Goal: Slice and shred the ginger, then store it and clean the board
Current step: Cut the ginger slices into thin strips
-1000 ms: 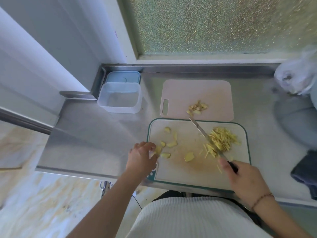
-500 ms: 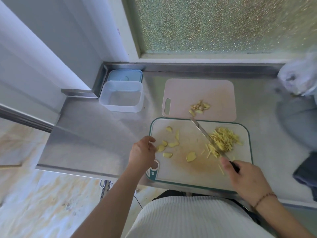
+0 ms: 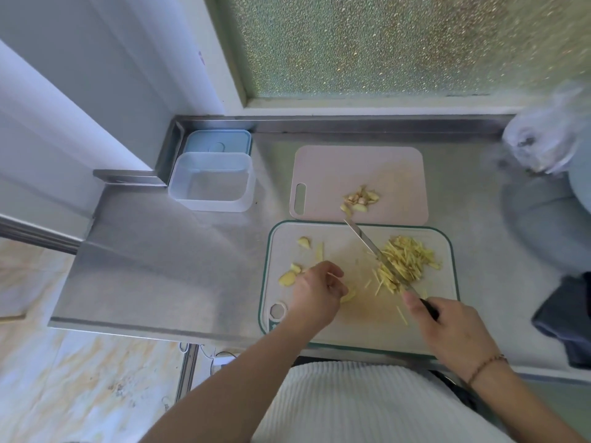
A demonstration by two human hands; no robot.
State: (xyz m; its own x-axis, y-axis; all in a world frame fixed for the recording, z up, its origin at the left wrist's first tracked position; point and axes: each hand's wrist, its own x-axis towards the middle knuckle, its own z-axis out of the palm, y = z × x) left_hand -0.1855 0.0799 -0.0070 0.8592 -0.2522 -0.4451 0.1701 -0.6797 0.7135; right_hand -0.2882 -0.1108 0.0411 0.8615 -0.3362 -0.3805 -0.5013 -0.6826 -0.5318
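A white cutting board with a green rim (image 3: 358, 334) lies at the counter's front edge. A pile of shredded ginger (image 3: 406, 262) sits on its right half, and several ginger slices (image 3: 287, 278) lie on its left. My right hand (image 3: 447, 327) grips the black handle of a knife (image 3: 371, 247), whose blade lies against the left side of the shreds. My left hand (image 3: 316, 292) is over the board's middle-left, fingers curled down onto a ginger slice (image 3: 348, 295) that shows under the fingertips.
A pink board (image 3: 383, 167) behind carries ginger peel scraps (image 3: 359, 199). A clear container (image 3: 212, 183) and its blue lid (image 3: 217, 142) stand at the back left. A plastic bag (image 3: 550, 139) and dark cloth (image 3: 569, 314) are on the right. The counter's edge drops off at the left.
My left hand moved right from the board's left edge to the slice near the middle. The knife and right hand stayed by the shreds.
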